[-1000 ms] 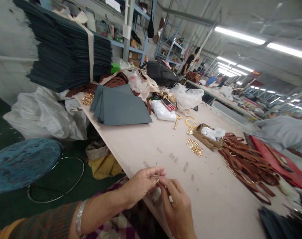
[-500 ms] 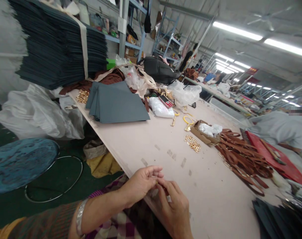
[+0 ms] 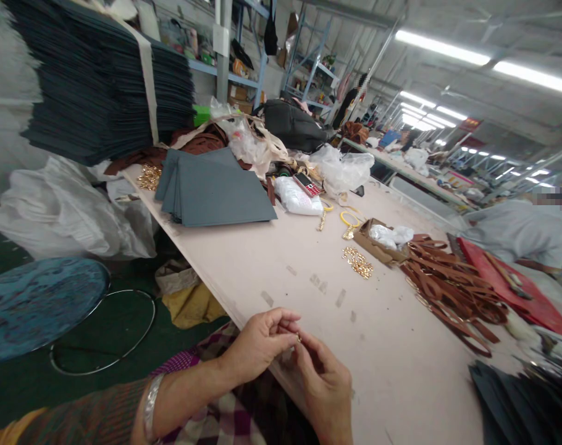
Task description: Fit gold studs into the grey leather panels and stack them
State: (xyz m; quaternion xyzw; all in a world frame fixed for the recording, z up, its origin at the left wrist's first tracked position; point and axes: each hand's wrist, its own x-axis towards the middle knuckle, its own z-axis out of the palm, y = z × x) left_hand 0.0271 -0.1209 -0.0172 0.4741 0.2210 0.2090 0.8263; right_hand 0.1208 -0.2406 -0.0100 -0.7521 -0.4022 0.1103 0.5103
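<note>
My left hand [image 3: 257, 343], with a silver bracelet on the wrist, is closed with its thumb against the curled fingers. My right hand [image 3: 325, 377] meets it at the tips, thumb and fingers pinched together. A tiny gold metal piece [image 3: 299, 338] shows between the fingertips of both hands; its exact shape is too small to make out. Both hands are over the near edge of the pale table [image 3: 378, 352]. Farther up the table lies a loose pile of small gold metal pieces [image 3: 357, 262].
Dark grey-green panels [image 3: 225, 191] lie at the table's far left. A cardboard box [image 3: 378, 244] with plastic bags stands beside brown straps [image 3: 448, 278]. A hammer [image 3: 507, 275] rests on a red sheet. At left is a blue stool [image 3: 44, 303]. Another person's sleeve [image 3: 522, 232] shows at right.
The gold piece now shows between my fingertips, where it was mostly hidden before. My fingers have shifted slightly, and the camera view has moved a little.
</note>
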